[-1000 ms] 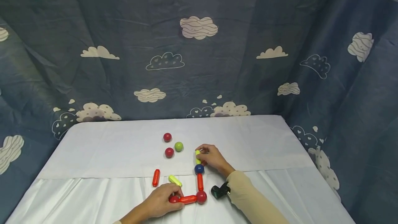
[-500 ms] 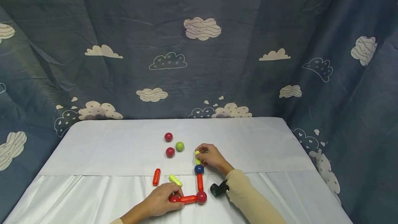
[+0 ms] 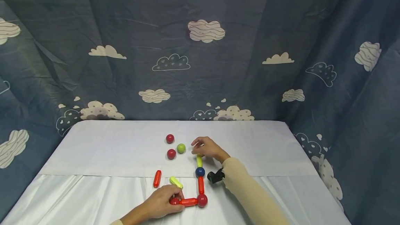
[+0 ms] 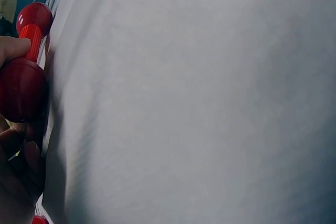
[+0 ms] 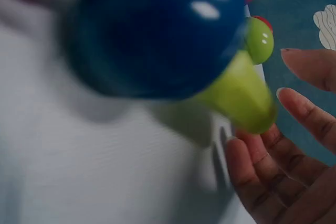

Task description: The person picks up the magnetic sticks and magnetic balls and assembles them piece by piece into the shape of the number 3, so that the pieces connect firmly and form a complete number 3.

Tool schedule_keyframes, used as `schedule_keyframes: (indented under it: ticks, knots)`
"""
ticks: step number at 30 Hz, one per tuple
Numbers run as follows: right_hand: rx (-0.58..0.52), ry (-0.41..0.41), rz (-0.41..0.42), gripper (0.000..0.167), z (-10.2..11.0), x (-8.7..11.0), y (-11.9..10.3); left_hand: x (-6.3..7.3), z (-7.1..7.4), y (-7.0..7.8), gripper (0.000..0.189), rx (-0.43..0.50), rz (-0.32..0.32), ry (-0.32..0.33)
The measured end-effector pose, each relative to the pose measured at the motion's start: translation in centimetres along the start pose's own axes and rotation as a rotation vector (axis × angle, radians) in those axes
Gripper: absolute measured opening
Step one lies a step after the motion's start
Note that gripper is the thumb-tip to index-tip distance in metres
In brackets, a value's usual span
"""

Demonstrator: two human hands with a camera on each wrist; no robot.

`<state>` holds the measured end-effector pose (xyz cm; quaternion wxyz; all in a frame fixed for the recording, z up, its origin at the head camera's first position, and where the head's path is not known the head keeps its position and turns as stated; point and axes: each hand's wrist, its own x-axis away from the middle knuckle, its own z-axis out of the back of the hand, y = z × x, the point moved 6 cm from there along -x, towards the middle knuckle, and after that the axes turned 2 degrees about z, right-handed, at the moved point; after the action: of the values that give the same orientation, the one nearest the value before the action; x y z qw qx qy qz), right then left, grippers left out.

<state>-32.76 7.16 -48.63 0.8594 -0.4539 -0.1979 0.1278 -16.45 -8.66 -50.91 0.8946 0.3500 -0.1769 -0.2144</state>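
A chain of toy rods and balls lies on the white cloth in the head view. My left hand (image 3: 163, 201) grips its near end, fingers round a red ball (image 4: 22, 92) and thumb on the adjoining red rod (image 3: 189, 202). From the corner red ball (image 3: 202, 200), another red rod (image 3: 201, 185) leads away to a blue ball (image 3: 200, 172), which carries a yellow-green rod (image 3: 199, 161). Just beyond this rod's free end is my right hand (image 3: 208, 147), its fingers spread and holding nothing; in the right wrist view the lower fingers are close to the rod tip.
Two red balls (image 3: 170, 138) and a green ball (image 3: 181, 148) lie left of my right hand. A loose red rod (image 3: 157, 178) and a loose yellow-green rod (image 3: 176, 182) lie beyond my left hand. A dark cloud-patterned curtain (image 3: 175, 79) hangs behind the table.
My right hand has let go of the yellow-green rod and moved slightly away from me, its fingers opening. The left hand keeps its grip, and the chain stays in place.
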Motion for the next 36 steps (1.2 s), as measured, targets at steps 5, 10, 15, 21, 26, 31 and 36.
schedule_keyframes:
  ticks: [5,10,15,21,26,31,36]
  knots:
    - [0.053,-0.084,0.028,0.034,-0.2,-1.9,-1.5,0.0,-0.1,0.0,0.018,-0.003,-0.005,0.002]
    - [0.1,-0.178,0.005,0.04,-0.8,-3.3,-2.4,0.0,-0.2,0.2,0.018,-0.003,-0.008,-0.001]
    - [0.15,-0.256,-0.023,0.044,-1.6,-4.1,-2.6,0.1,-0.3,0.2,0.018,-0.005,-0.013,0.001]
    - [0.222,-0.32,-0.013,0.038,-2.3,-4.8,-2.9,0.1,-0.2,0.2,0.017,-0.008,-0.01,-0.014]
    - [0.295,-0.342,0.002,0.032,-2.8,-5.2,-3.3,0.2,0.2,0.3,0.017,-0.028,-0.037,0.006]
    - [0.313,-0.361,0.019,0.028,-3.2,-5.6,-3.5,0.2,0.4,0.3,0.017,-0.027,-0.056,0.024]
    - [0.272,-0.358,0.031,0.026,-3.2,-5.9,-3.4,0.2,0.6,0.0,0.017,-0.019,-0.04,0.029]
